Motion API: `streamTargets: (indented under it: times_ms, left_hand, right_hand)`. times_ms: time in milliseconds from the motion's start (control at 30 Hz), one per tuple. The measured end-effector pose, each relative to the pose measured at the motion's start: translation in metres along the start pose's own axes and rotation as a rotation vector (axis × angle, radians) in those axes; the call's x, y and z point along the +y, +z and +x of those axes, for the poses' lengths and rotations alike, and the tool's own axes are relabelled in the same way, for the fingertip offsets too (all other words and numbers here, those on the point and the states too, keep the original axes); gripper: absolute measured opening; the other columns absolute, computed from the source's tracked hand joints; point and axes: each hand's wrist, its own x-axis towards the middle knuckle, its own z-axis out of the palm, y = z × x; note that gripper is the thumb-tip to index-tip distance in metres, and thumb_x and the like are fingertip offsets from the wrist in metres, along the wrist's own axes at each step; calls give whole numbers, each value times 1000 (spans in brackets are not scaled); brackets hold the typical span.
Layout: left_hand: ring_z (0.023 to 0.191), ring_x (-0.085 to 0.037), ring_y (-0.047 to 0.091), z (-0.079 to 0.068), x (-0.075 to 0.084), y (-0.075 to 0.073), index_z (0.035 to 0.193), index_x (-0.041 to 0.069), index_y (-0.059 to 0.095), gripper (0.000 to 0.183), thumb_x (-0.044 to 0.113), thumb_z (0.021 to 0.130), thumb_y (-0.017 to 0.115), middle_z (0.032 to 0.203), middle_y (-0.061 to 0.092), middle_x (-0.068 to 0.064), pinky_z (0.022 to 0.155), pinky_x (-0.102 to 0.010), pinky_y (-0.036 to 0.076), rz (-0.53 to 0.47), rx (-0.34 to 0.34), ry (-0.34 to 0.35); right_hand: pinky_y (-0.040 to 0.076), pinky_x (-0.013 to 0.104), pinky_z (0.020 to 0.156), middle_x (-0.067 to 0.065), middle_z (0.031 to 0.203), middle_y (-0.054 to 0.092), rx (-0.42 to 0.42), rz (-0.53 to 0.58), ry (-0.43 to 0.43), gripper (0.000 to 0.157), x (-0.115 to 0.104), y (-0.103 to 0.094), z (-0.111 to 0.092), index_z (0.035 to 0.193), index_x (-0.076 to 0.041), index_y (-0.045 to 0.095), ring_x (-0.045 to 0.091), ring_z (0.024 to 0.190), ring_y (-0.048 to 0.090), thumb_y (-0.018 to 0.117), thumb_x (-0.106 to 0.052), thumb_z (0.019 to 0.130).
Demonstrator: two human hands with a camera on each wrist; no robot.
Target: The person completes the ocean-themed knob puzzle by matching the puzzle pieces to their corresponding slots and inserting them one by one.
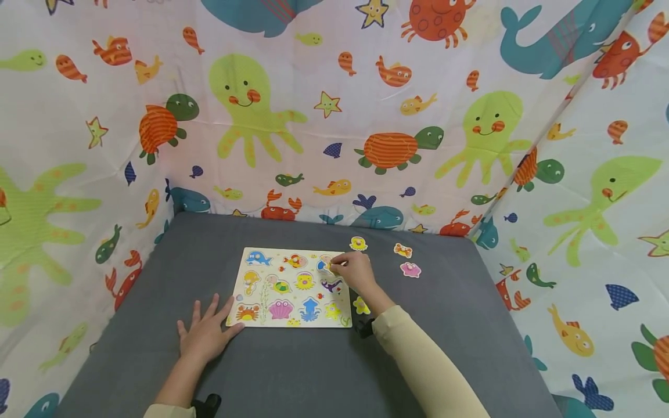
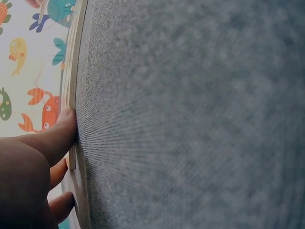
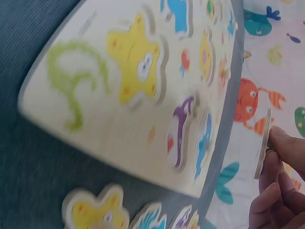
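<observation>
A wooden sea-animal puzzle board [image 1: 266,294] lies flat on the grey table. My left hand [image 1: 206,334] rests at its lower left corner with fingers spread, and in the left wrist view the thumb [image 2: 59,136] lies against the board's edge. Over the board's upper right part, my right hand [image 1: 358,273] pinches a thin flat puzzle piece [image 3: 263,148] between thumb and fingers. That piece stands edge-on in the right wrist view, so its picture is hidden. Below the right hand, a yellow starfish [image 3: 136,62] shows on the board near a purple shape [image 3: 181,133].
Loose pieces lie right of the board: a yellow starfish piece [image 1: 361,305], a yellow piece [image 1: 358,243], an orange piece [image 1: 403,250] and a pink piece [image 1: 410,270]. A cloth printed with sea animals [image 1: 313,133] hangs around the table [image 1: 292,371] at the back and sides.
</observation>
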Motion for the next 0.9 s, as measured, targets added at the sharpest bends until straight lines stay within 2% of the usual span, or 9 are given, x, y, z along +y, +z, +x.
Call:
streamTargets:
  times_ms: [200,333,633,900]
  left_hand:
    - [151,-54,-8,1,-1,0,161,24,27,98,78,85,55,168,12,-19,107,-82,-12,3,-2,-6]
    - [151,-54,-9,2,-1,1,161,24,27,94,74,87,58,168,12,-19,107,-82,-13,1,0,-7]
    - [151,-54,-7,3,-1,3,161,25,29,91,68,88,62,168,14,-19,107,-82,-12,7,8,-13]
    - [152,-53,-7,3,0,2,161,23,29,89,64,90,64,168,14,-18,108,-81,-12,3,12,-23]
  right_hand:
    - [56,27,63,1,96,78,-17,-14,-54,11,-13,13,4,98,-14,83,13,78,69,78,-19,90]
    - [57,27,63,2,96,78,-32,1,-98,10,-22,22,3,98,-13,83,13,78,70,78,-18,90]
    - [55,26,64,-1,95,78,-88,37,-105,9,-44,41,3,97,-14,83,10,79,67,78,-17,90]
    - [55,22,61,-3,89,77,-127,53,-96,7,-56,63,3,94,-15,83,6,72,67,80,-18,88]
